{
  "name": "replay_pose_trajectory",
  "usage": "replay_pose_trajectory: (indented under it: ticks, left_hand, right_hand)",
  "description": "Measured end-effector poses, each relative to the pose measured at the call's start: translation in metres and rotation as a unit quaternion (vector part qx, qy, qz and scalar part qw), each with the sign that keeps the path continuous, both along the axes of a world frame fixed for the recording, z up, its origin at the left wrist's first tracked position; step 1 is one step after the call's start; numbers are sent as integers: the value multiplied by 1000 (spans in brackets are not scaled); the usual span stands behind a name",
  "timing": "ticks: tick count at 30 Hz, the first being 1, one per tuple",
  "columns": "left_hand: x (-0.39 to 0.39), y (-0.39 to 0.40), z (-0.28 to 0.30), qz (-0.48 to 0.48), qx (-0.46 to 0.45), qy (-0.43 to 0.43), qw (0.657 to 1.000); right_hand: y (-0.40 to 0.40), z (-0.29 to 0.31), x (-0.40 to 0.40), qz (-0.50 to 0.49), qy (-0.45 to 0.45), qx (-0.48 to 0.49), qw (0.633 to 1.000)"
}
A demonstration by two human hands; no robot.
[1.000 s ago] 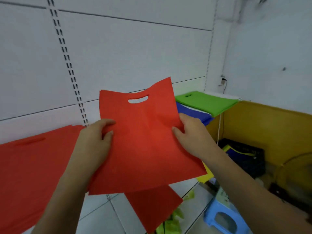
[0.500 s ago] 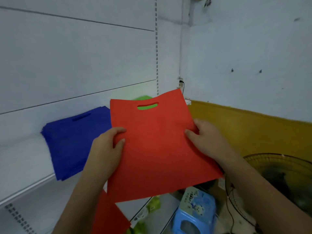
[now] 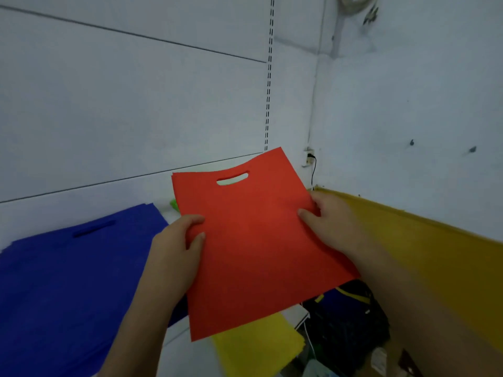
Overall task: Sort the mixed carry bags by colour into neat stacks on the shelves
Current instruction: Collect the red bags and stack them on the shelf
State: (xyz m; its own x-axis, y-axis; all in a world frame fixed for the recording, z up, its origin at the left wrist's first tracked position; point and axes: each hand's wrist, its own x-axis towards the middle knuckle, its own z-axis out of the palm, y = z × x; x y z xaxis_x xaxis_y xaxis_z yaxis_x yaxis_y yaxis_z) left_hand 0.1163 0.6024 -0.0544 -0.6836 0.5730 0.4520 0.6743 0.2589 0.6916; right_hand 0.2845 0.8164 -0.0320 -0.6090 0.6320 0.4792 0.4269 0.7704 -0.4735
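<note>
Red carry bag [image 3: 258, 240], handle slot away, pinched at its sides by left hand [image 3: 174, 254] and right hand [image 3: 329, 224], above and right of the blue bag stack [image 3: 68, 281].

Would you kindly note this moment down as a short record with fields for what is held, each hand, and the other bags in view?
held: red bag, flat, handle slot away from the person
left hand: grips the bag's left edge
right hand: grips its right edge
blue bags: stacked on the shelf, at left
yellow bags: lower, under the red bag
green bag: only a sliver shows behind
</note>
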Motion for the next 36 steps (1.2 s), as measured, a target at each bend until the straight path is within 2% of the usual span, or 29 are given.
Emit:
replay_pose_trajectory:
  ticks: [8,11,15,25,28,36]
  left_hand:
    - [-22,33,-6,62,0,-33,998]
    - [-23,39,1,110,2,-21,994]
    - [-22,62,7,156,-43,2,987]
    - [-34,112,-1,192,-241,-4,951]
    - [-35,116,-5,208,-262,-11,942]
    - [-35,136,-5,223,-276,-16,935]
  right_hand:
    - [56,3,-45,82,8,-22,996]
    - [77,6,-58,145,5,-45,988]
    - [114,6,-77,194,-35,-58,979]
    - [188,-33,-131,222,-122,-19,967]
    - [194,-44,-138,219,-167,-5,961]
    - [214,-46,-147,230,-134,-21,964]
